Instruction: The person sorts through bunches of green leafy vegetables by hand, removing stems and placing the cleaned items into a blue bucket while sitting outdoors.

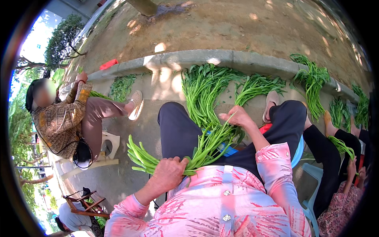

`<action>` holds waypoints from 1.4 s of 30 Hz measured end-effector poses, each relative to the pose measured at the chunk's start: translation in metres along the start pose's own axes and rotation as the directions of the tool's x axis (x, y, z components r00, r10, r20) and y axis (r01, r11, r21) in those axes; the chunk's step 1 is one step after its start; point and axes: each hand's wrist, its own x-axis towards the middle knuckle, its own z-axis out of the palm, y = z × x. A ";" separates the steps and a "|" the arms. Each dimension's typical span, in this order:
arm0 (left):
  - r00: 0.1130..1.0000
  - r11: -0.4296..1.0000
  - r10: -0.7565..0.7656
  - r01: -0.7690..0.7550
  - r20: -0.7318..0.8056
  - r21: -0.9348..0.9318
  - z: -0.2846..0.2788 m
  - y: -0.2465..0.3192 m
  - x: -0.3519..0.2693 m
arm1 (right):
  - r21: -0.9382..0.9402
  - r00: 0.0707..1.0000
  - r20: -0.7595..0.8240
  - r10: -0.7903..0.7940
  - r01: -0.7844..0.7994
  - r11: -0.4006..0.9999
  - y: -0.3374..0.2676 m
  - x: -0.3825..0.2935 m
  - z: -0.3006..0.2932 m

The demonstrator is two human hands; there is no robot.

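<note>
My left hand [169, 174] is closed around a bundle of green water spinach stalks [207, 145] above my lap. The thick stem ends stick out to the left of the fist. The thinner ends fan towards my right hand [240, 117], whose fingers are curled on a few stalks beside my right knee. Between my feet a big heap of long-stemmed water spinach [201, 91] lies on the pavement, leaves towards the kerb. A smaller bunch [257, 86] rests just right of it, partly behind my right hand. Something blue [226, 149] shows beneath the held stalks.
A concrete kerb [192, 57] runs across, with bare soil beyond. At left a seated person [65, 115] holds greens near a red bag [108, 64]. Another person's hands [352, 170] hold stalks at right. More greens [312, 86] hang over the kerb. A blue plastic chair [312, 177] stands at right.
</note>
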 end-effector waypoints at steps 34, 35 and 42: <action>0.981 -0.112 -0.066 0.173 0.181 -0.979 -0.053 -0.039 0.009 | 0.625 0.927 -0.339 -0.161 0.350 0.697 -0.004 -0.055 0.000; 0.982 -0.118 -0.047 0.174 0.180 -0.978 -0.055 -0.041 0.011 | 0.591 0.920 -0.340 -0.196 0.371 0.716 -0.007 -0.058 0.002; 0.982 -0.104 -0.053 0.177 0.183 -0.979 -0.064 -0.049 0.030 | 0.161 0.628 -0.705 -0.330 0.595 0.788 -0.036 -0.070 -0.014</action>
